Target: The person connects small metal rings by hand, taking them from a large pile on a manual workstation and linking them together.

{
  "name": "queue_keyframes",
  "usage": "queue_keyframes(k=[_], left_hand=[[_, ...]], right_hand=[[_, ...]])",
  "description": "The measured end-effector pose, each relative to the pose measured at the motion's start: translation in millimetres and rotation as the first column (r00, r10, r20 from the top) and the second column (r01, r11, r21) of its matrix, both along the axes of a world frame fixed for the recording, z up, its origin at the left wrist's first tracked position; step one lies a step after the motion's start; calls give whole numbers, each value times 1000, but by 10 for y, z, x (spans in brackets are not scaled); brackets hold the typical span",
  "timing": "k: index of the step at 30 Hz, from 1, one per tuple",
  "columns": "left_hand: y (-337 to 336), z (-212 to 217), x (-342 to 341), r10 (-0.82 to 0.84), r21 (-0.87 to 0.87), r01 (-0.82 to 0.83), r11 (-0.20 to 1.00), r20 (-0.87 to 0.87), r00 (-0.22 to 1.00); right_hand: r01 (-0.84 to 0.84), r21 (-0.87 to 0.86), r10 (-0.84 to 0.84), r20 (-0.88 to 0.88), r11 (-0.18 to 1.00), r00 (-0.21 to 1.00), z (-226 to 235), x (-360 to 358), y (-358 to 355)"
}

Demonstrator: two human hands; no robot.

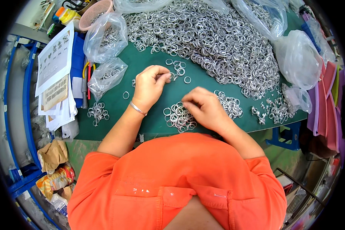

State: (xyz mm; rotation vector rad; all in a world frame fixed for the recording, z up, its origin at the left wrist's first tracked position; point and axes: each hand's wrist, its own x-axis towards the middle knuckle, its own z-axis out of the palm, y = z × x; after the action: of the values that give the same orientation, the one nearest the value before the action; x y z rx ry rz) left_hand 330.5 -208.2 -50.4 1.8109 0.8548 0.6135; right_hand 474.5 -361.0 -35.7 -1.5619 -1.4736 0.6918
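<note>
The white paper sheet (54, 59) bears small print beside its pictures and a larger line lower down; the beige card (55, 94) overlapping its lower part bears dense rows of dark print. The small lettering on both cannot be read.

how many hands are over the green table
2: the left hand, pinching a metal ring, and the right hand, at the small middle ring pile. No other hands show.

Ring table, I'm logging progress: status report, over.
Left hand: pinching silvery ring. Right hand: beside near ring pile, contact unclear. Loose rings near the held one; large ring heap farther back.
</note>
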Motion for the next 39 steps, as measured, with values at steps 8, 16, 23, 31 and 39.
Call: queue_keyframes(k=[8, 16, 23, 31, 39], left_hand=[[-310, 107, 13, 18, -573, 251, 780, 421, 907], [-207, 95, 153, -189, 305, 184, 934, -12, 982], [-118, -174, 251, -199, 554, 237, 798, -128, 971], [-90, -125, 124, -134, 479, 164, 862, -95, 986], [-141, 7, 109, -144, 361, 155, 919, -58, 988]], right_hand=[[235, 34, -214, -308, 971, 927, -38, 3, 138], [231, 306, -212, -92, 924, 973, 69, 54, 71], [280, 395, -267, -89, 875, 960, 58, 39, -8], [223, 393, -328, 224, 892, 918, 258, 404, -216], [135, 51, -142, 503, 990, 853, 104, 615, -359]])
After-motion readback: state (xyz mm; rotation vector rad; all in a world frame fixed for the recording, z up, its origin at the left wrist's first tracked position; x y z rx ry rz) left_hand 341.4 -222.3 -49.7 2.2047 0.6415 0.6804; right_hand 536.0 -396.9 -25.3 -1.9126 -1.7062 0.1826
